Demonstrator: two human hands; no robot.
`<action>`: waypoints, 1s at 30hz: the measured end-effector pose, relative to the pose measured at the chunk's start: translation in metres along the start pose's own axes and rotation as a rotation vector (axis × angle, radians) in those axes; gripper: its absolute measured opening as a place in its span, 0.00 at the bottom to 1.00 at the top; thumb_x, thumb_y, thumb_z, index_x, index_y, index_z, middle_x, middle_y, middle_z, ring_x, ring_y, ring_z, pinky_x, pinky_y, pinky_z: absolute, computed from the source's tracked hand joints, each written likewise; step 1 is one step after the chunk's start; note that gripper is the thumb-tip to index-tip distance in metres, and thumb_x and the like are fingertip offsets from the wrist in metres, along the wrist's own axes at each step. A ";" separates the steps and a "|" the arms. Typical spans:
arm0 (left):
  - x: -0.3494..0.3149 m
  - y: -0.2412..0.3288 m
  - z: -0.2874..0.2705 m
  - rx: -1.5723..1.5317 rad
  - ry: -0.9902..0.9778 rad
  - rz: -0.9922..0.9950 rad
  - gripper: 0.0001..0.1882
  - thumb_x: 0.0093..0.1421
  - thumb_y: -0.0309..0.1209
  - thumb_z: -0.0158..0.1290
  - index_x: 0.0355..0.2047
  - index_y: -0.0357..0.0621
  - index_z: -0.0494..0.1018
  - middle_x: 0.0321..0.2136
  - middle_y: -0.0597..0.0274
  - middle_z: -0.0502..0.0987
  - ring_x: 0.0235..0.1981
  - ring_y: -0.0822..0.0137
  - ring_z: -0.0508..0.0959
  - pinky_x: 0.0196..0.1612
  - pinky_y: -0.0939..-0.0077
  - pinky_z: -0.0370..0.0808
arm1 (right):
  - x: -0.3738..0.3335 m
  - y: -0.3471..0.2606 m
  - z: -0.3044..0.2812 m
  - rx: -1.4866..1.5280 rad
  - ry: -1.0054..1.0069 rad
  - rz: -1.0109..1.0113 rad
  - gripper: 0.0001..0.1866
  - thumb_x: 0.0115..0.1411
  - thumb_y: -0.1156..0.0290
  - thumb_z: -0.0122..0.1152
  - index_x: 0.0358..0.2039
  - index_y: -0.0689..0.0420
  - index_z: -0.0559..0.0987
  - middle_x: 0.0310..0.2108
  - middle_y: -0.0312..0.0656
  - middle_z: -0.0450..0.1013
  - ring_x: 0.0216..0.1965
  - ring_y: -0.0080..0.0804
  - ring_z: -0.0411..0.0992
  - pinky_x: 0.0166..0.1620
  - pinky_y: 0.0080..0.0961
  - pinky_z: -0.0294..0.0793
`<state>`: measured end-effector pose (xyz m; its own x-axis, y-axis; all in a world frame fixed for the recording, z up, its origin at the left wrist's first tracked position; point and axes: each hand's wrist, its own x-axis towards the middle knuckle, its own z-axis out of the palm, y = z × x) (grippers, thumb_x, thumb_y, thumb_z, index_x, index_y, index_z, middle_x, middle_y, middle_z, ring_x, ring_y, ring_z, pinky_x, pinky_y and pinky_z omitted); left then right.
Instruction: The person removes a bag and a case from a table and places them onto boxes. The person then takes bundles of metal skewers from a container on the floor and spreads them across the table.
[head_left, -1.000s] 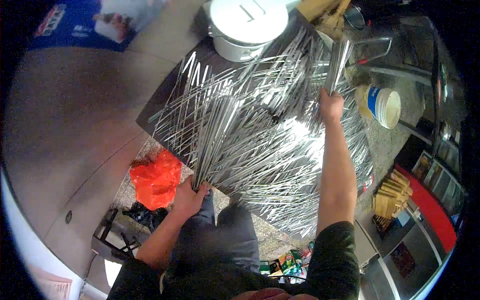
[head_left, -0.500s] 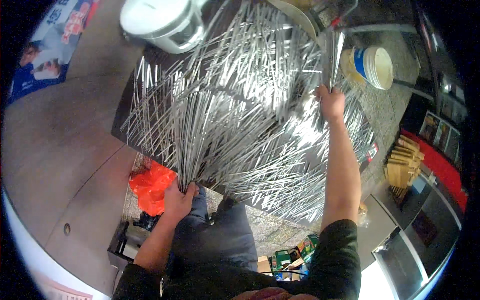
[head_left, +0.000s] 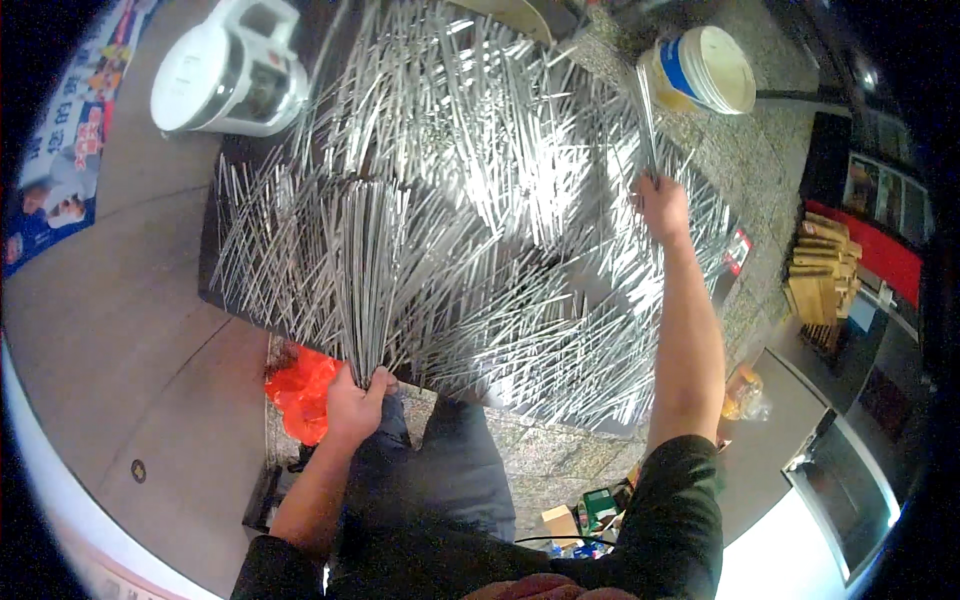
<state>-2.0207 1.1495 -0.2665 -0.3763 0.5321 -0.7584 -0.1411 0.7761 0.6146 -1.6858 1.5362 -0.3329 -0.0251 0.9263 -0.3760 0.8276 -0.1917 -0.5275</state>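
Note:
Thin silver metal skewers (head_left: 540,350) lie scattered, many crossing one another, over a dark tabletop (head_left: 215,285). My left hand (head_left: 357,408) is closed round the near ends of a thick bundle of skewers (head_left: 365,280) at the table's near edge; their far ends fan out slightly over the pile. On the right, my right hand (head_left: 662,208) is closed on a smaller bunch of skewers (head_left: 646,120), which points away from me above the table's right part. How many it holds is too bright and blurred to tell.
A white lidded jug-like appliance (head_left: 235,85) stands at the far left. Beyond the right edge sits a white bucket with a blue band (head_left: 700,75). A red plastic bag (head_left: 303,390) hangs near my left hand. Wooden pieces (head_left: 825,265) are stacked at the right.
The view has shifted, bringing more of the far-left appliance into sight. Both hands keep their grip; the bunch in my right hand now appears narrower and leans slightly left.

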 end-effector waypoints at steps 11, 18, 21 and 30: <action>-0.021 0.000 0.090 -0.002 -0.055 0.001 0.10 0.61 0.28 0.49 0.37 0.32 0.65 0.25 0.54 0.77 0.25 0.65 0.79 0.32 0.70 0.78 | -0.011 0.121 -0.046 -0.176 0.059 -0.102 0.19 0.58 0.58 0.51 0.29 0.65 0.76 0.23 0.56 0.73 0.26 0.50 0.74 0.33 0.35 0.71; -0.025 -0.020 0.132 0.112 -0.176 0.040 0.08 0.61 0.26 0.48 0.36 0.31 0.67 0.26 0.53 0.77 0.26 0.65 0.79 0.31 0.70 0.78 | -0.026 0.173 -0.063 -0.182 0.078 -0.038 0.16 0.57 0.60 0.54 0.34 0.62 0.77 0.29 0.57 0.73 0.32 0.55 0.72 0.35 0.38 0.71; -0.037 0.001 0.165 0.118 -0.215 0.028 0.08 0.60 0.25 0.48 0.35 0.30 0.67 0.26 0.53 0.77 0.26 0.64 0.79 0.31 0.71 0.78 | -0.028 0.203 -0.072 -0.226 0.153 -0.082 0.13 0.57 0.62 0.56 0.30 0.60 0.78 0.25 0.51 0.74 0.28 0.46 0.74 0.31 0.34 0.70; -0.041 -0.012 0.244 -0.079 -0.411 0.027 0.07 0.60 0.25 0.48 0.31 0.30 0.70 0.24 0.53 0.77 0.24 0.65 0.79 0.29 0.72 0.78 | -0.077 0.222 -0.073 0.292 0.399 0.038 0.20 0.59 0.58 0.55 0.39 0.64 0.77 0.33 0.51 0.76 0.34 0.40 0.76 0.40 0.31 0.72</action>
<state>-1.7805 1.2013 -0.2956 0.0137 0.6551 -0.7554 -0.2120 0.7402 0.6380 -1.4597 1.4461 -0.3654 0.2659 0.9579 -0.1080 0.6306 -0.2576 -0.7321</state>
